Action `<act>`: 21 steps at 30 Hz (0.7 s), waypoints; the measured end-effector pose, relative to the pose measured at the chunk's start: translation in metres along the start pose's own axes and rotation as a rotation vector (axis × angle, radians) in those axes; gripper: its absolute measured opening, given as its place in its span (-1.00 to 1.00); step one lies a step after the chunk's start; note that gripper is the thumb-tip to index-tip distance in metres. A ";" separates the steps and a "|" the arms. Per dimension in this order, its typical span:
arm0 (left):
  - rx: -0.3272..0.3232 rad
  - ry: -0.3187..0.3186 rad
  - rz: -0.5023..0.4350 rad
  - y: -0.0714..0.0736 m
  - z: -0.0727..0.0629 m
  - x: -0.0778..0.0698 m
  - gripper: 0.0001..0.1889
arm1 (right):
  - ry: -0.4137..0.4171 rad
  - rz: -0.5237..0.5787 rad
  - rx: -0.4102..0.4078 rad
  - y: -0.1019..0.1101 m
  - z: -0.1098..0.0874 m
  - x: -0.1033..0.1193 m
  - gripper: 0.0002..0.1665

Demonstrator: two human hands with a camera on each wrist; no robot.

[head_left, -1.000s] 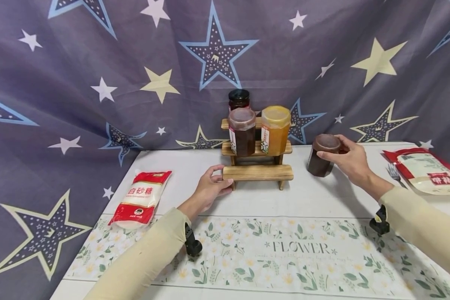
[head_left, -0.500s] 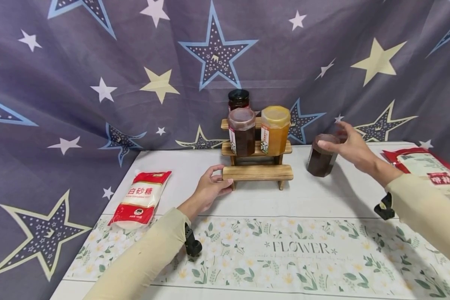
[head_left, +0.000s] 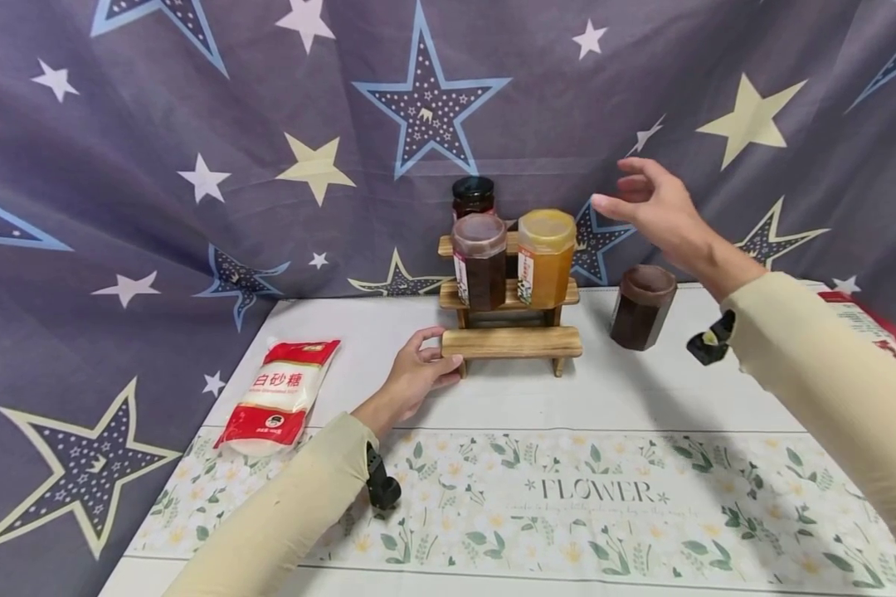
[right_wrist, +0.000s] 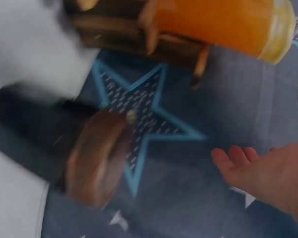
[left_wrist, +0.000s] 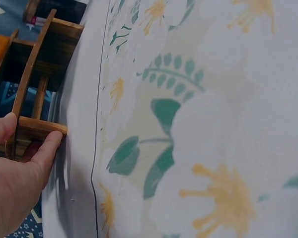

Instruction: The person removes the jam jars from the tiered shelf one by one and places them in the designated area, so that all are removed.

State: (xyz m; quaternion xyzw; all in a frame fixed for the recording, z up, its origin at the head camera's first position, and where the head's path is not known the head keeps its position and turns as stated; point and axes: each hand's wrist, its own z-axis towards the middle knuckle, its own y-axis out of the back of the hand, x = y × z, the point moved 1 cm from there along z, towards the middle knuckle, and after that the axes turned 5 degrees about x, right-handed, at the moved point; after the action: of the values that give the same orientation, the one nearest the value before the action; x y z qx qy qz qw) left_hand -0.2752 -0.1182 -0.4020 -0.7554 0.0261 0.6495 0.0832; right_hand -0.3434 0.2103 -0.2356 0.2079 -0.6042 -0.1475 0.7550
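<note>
In the head view a three-step wooden display rack [head_left: 511, 342] stands on the table. My left hand [head_left: 409, 377] grips the left end of its lowest step; the left wrist view shows thumb and fingers around the wood [left_wrist: 42, 126]. An amber jar [head_left: 547, 272] and a dark brown jar [head_left: 481, 278] sit on the middle step, with a black-lidded jar [head_left: 473, 192] behind. Another dark brown jar [head_left: 640, 313] stands on the table to the right. Above it my right hand [head_left: 664, 207] is raised, fingers loosely bent, holding nothing, apart from the jars.
A red and white bag of sugar [head_left: 276, 398] lies at the table's left. At the right edge another red packet [head_left: 877, 323] is partly hidden by my sleeve. A star-patterned cloth [head_left: 194, 124] hangs behind the table, and a floral runner [head_left: 508, 531] crosses its front.
My right hand has let go of the dark brown jar on the table and moved up and left, above it. My left hand stays on the rack.
</note>
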 end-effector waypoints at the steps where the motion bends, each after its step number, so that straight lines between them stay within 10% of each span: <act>1: 0.003 0.000 0.002 0.000 0.000 0.000 -0.39 | 0.005 0.008 0.006 -0.004 0.003 0.005 -0.02; 21: 0.004 0.005 0.006 0.001 0.001 0.001 -0.40 | 0.029 0.038 0.134 -0.045 0.031 0.061 -0.05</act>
State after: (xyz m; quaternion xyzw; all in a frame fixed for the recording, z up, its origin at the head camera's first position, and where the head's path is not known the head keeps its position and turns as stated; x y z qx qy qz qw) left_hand -0.2766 -0.1189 -0.4029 -0.7568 0.0300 0.6477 0.0825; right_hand -0.3581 0.1380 -0.2003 0.2488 -0.6056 -0.0894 0.7506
